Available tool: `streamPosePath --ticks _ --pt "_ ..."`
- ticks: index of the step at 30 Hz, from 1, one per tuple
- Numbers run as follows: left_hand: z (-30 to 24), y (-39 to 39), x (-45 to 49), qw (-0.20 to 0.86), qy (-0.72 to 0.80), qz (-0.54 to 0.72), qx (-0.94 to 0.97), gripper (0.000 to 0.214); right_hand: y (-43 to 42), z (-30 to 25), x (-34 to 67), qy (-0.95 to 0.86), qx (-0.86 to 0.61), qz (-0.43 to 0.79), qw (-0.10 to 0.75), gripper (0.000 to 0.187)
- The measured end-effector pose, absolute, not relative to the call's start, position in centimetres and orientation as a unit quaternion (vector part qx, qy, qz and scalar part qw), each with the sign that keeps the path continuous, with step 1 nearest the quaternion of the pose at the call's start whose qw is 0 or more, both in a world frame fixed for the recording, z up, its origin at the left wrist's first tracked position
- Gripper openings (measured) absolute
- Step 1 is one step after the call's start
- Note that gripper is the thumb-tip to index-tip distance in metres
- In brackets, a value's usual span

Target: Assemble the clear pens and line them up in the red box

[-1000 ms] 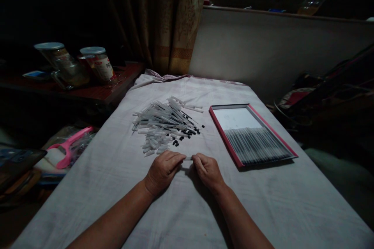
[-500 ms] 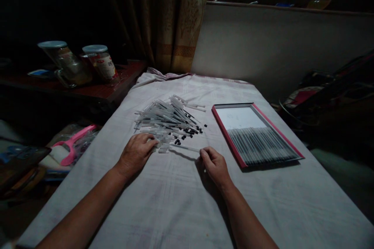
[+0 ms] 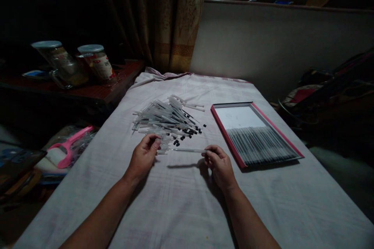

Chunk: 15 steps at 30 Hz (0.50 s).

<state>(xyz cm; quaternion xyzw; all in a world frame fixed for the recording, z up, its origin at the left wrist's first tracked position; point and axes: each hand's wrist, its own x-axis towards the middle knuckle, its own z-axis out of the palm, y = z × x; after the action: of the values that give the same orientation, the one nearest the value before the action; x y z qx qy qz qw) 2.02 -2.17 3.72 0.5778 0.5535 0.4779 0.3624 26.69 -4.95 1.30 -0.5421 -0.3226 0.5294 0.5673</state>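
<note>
Just bare cloth separates the right hand from the box edge.

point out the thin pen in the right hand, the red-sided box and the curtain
Thin pen [image 3: 189, 150]: head view, middle of its shaft.
Red-sided box [image 3: 227, 136]: head view, its left wall.
Curtain [image 3: 172, 19]: head view, its folded cloth.

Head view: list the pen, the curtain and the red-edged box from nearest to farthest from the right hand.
1. Pen: held in the right hand, pointing left.
2. Red-edged box: on the table, just to the hand's right.
3. Curtain: hanging beyond the table's far end.
</note>
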Motion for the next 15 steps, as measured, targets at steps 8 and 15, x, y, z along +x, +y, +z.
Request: streamPosePath --ticks 8,15 --pt "2.1 -3.3 4.9 0.578 0.538 0.49 0.37 0.049 -4.9 1.2 26.5 -0.327 -0.537 0.523 0.575 0.024" --pt "1.7 -3.4 5.0 0.587 0.531 0.48 0.377 0.048 -4.9 1.0 26.4 -0.35 -0.551 0.499 0.569 0.023"
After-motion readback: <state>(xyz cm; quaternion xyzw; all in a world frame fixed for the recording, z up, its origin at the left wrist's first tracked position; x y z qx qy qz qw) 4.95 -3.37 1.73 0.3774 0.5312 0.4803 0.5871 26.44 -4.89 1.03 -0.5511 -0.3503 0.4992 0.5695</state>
